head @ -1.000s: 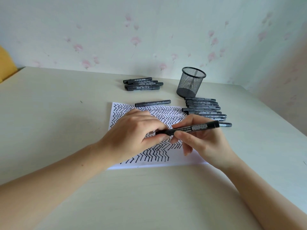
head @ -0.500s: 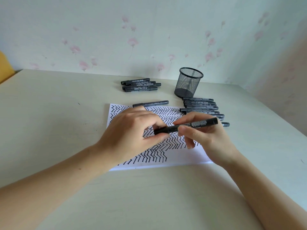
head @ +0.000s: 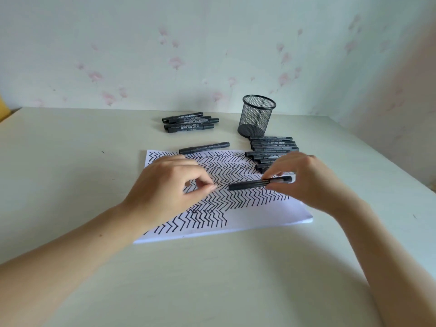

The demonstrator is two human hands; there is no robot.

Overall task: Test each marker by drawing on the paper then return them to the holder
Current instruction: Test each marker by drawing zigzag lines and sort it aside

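Black marker [head: 257, 183] pinched horizontally in right hand [head: 309, 182] above zigzag-covered paper [head: 259, 215]; left hand [head: 165, 187], fingertips pressed together, just beside its tip. Mesh holder [head: 257, 119] stands beyond on table [head: 70, 149].

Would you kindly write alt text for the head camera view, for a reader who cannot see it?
A person's right hand holds a black marker level above paper covered in zigzag lines, while the left hand pinches its fingers nearby. More markers lie on the table around an empty mesh holder.
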